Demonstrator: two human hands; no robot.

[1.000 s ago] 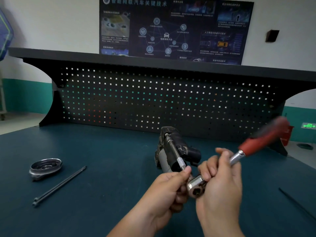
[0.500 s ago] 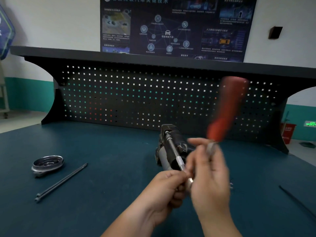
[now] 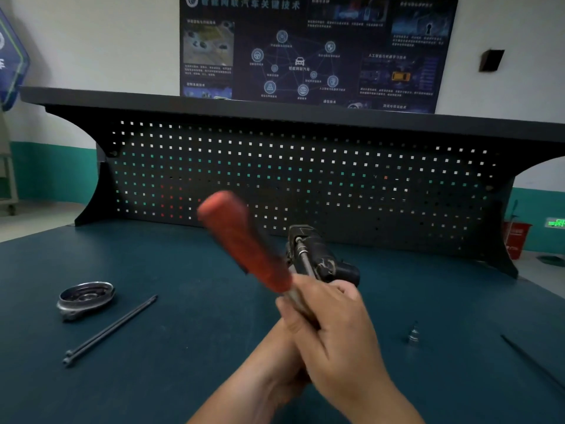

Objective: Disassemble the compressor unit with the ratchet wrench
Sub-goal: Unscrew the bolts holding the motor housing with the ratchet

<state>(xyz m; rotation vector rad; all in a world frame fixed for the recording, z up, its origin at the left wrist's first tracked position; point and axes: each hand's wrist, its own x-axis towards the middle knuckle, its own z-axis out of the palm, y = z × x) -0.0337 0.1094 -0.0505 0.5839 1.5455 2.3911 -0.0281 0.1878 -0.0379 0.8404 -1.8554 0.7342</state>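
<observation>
**Our right hand gripped the ratchet wrench at the compressor unit**

The right hand was closed around the wrench's metal shank, just below the red handle. The handle pointed to the upper left of the frame and was smeared with blur, so we judged it to be mid-swing. Our left hand lay under and behind the right one with its fingers hidden. We could not tell whether it gripped anything or merely steadied the tool head. From the hands a long steel bar ran up and away to the top of the compressor unit. The unit sat on the worktop at the centre of the frame, in front of the pegboard.

At the left of the frame lay a round metal cover, with two long dark bolts side by side just beside it, all well apart from the unit. A small socket stood at the lower right. From these loose parts we took the job to be part done. The step in hand, we judged, was backing out another fastener.

As we saw it, the next move called for short repeated strokes with the bar kept in line with the fastener. Once the fastener ran free, we expected fingers to take over. A tilted bar could slip off the head.
</observation>
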